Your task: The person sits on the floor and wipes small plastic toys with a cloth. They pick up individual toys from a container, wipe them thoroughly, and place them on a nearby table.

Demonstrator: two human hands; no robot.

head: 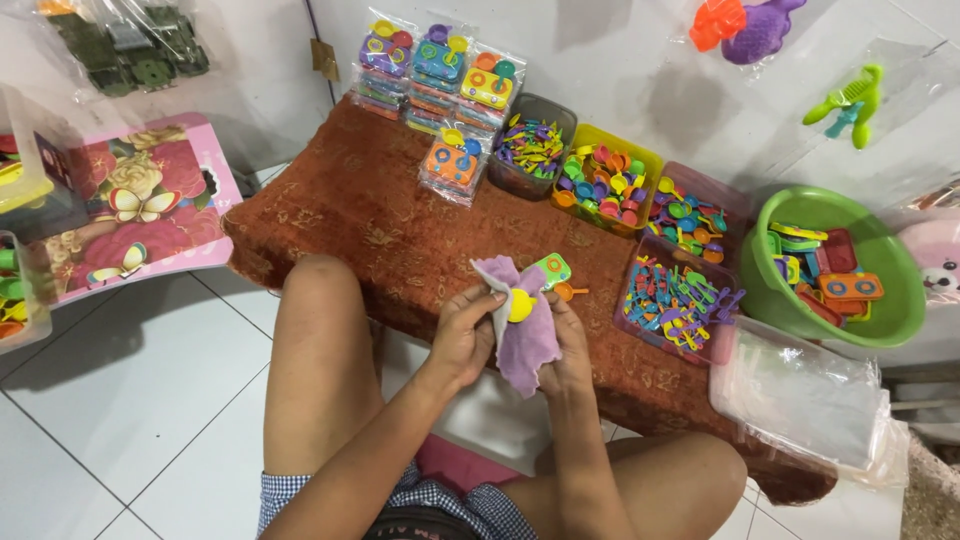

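Note:
My left hand point(465, 335) and my right hand point(568, 352) are together over the near edge of a rust-brown patterned cloth point(400, 225). Both grip a purple rag point(525, 335) that wraps a small yellow plastic toy piece point(521, 305). A green toy part point(552, 268) with an orange ring and a small orange piece point(570, 292) stick out just above the rag, by my right hand. My bare knees frame the hands on both sides.
Bagged toy sets point(440, 70) line the back. Trays of small coloured plastic pieces point(605, 185) point(680, 300) sit right of the hands. A green basin point(880, 300) holds larger toy parts. A stack of clear bags point(800, 390) lies at the right front. A pink flowered board point(140, 205) leans at left.

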